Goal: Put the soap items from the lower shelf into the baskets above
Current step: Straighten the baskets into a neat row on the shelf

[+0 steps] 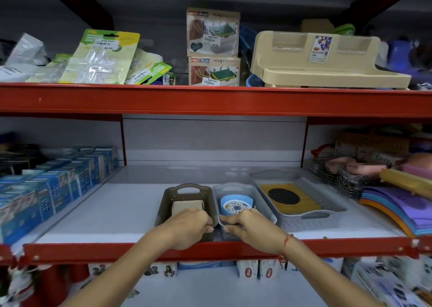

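Note:
Three baskets stand side by side on the white middle shelf. The brown basket point(171, 198) holds a beige square soap dish point(187, 205). My left hand point(189, 224) grips the brown basket's near rim. The small grey basket point(236, 187) holds a round blue soap case with a patterned lid point(236, 205). My right hand point(251, 227) grips this grey basket's near rim. Further right, a larger grey tray basket point(327, 209) holds a yellow flat item with a black mesh oval point(286, 198).
Blue boxes point(51, 185) fill the shelf's left side. Wire racks and purple sheets point(397, 208) crowd the right. The red shelf edge point(210, 250) runs below my hands. Boxed goods point(247, 269) show on the shelf beneath. The upper shelf carries soap dispenser boxes point(212, 49) and a beige rack point(327, 61).

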Demonstrator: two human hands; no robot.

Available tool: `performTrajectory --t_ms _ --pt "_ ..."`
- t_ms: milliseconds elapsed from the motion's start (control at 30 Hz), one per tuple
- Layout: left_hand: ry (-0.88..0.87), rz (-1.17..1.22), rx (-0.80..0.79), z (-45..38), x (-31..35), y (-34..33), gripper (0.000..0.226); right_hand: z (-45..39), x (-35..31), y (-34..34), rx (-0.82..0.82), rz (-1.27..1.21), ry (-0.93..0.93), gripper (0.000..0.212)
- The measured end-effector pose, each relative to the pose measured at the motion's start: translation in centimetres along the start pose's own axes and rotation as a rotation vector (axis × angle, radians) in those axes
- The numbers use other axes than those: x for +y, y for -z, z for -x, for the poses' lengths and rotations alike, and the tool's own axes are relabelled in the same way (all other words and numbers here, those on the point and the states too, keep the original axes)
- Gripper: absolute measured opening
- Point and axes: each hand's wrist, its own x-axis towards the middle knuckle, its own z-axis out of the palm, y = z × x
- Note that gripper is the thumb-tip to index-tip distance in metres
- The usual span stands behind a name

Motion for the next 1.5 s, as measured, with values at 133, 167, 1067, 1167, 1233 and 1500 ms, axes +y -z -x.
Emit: performTrajectory --t_ms 133,167,1067,1167,1233,1500 --pt "0.021 0.009 -0.009 0.7 0.1 -0.1 0.039 0.4 -0.1 -0.6 0.01 0.02 -0.009 0.04" --pt "0.025 0.014 -0.005 0.8 0.1 -0.2 0.036 0.5 -0.1 -0.8 0.015 0.028 -0.011 0.04" --pt "0.213 0.013 0.056 2.2 6.8 -2.5 0.057 8.0 6.9 2.3 0.282 0.322 -0.459 0.039" --pt "0.217 0.014 0.076 2.0 7.0 -2.9 0.058 9.1 6.2 2.4 0.276 0.314 -0.452 0.038" --pt "0.224 0.012 0.089 1.9 7.3 -3.4 0.058 9.7 5.9 2.4 0.266 0.311 -0.45 0.037" --pt "0.286 -0.067 0.097 1.4 8.1 -4.0 0.058 9.4 4.0 2.5 0.215 0.415 -0.446 0.035"
